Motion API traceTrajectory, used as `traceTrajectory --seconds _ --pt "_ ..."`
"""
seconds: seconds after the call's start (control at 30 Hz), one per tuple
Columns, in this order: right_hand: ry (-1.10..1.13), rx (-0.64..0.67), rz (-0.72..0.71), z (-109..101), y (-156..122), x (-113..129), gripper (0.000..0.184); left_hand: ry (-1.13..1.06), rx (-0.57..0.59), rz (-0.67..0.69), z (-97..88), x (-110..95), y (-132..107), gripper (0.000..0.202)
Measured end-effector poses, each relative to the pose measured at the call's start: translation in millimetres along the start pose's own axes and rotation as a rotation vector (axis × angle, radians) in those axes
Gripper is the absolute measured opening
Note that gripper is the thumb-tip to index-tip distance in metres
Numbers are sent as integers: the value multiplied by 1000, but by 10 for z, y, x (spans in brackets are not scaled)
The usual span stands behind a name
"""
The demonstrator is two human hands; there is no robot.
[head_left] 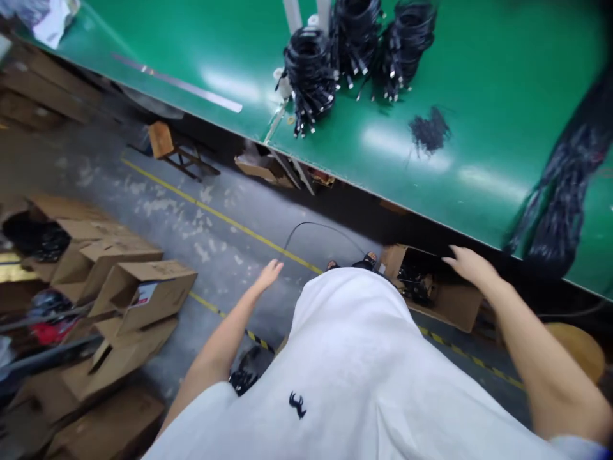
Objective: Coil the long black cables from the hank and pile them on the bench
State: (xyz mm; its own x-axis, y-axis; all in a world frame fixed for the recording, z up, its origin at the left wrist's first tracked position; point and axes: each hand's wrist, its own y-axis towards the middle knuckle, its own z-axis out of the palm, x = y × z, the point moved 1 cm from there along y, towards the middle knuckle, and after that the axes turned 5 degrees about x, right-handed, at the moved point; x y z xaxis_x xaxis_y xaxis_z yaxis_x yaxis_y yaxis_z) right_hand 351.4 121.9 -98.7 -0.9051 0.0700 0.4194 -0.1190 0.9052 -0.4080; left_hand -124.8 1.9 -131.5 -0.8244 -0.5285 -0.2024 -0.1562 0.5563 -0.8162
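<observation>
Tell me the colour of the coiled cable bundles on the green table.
The cable bundles are black; head view.

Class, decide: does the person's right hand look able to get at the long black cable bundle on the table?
Probably yes: the right hand appears to hold nothing, and the long cable bundle lies close by at the green table's edge, with nothing visible between them.

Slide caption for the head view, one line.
Left hand and right hand, both empty, beside a green bench holding three black cable coils.
</observation>
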Motion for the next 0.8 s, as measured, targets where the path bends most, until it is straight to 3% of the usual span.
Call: traceTrajectory --seconds 0.13,0.2,0.23,0.3,0.4,0.5,0.6,0.7,0.8 --pt "55 273 -570 803 260 1128 54 -181 106 354 100 -922 144 33" --pt "111 372 -750 937 284 1492 41 -423 206 584 14 -1152 100 37" --pt "135 375 -746 908 301 1536 36 -545 249 650 -61 -1192 62 39" --pt "191 278 -577 713 352 1341 33 -720 295 673 -238 -1151 -5 41" --pt "290 50 -256 310 421 642 33 -730 315 627 -435 -954 -24 36" --pt "277 91 -63 58 434 -8 31 -615 422 563 -467 -780 50 30" --pt "178 125 9 7 384 -389 21 -604 521 457 -445 -665 143 30" --pt "-105 211 17 158 207 -446 12 -884 450 361 -448 -654 208 32" --pt "-419 406 -193 420 -150 -28 21 -1165 356 390 -373 -884 204 32"
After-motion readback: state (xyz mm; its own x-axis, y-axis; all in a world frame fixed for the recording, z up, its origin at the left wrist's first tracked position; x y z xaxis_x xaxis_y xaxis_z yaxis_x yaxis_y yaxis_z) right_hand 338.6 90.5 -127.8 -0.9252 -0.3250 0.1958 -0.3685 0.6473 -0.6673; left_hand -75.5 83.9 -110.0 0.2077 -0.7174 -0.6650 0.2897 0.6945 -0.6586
